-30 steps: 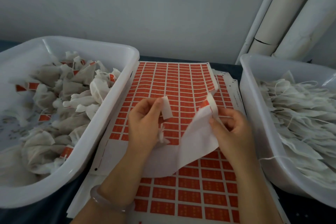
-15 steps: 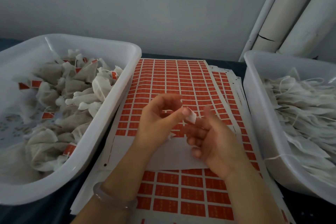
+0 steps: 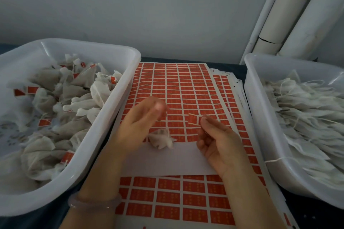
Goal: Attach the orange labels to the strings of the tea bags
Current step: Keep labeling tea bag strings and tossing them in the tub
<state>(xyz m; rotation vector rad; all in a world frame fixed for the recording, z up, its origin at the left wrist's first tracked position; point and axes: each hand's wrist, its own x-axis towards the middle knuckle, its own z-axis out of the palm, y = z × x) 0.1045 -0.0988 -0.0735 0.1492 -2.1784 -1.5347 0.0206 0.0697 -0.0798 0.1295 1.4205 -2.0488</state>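
On the left, a white tub [image 3: 83, 42], heaped with tagged tea bags [image 3: 55, 98], orange showing among them. On the right, a second white tub [image 3: 260, 117], filled with flat untagged tea bags [image 3: 307, 113] and their loose strings. Between the two, on a dark table [image 3: 312, 217], stacked sheets of orange labels [image 3: 186, 87], with a bare white strip of backing [image 3: 167, 161] across the near part of the top sheet. Above the sheet, the left hand [image 3: 137, 124], blurred, grip impossible to tell, just beside a crumpled tea bag [image 3: 161, 140]. To its right, the right hand [image 3: 217, 145], thumb and forefinger pinching a single orange label [image 3: 193, 121], held above the sheet. On the left wrist, a pale bangle [image 3: 93, 203].
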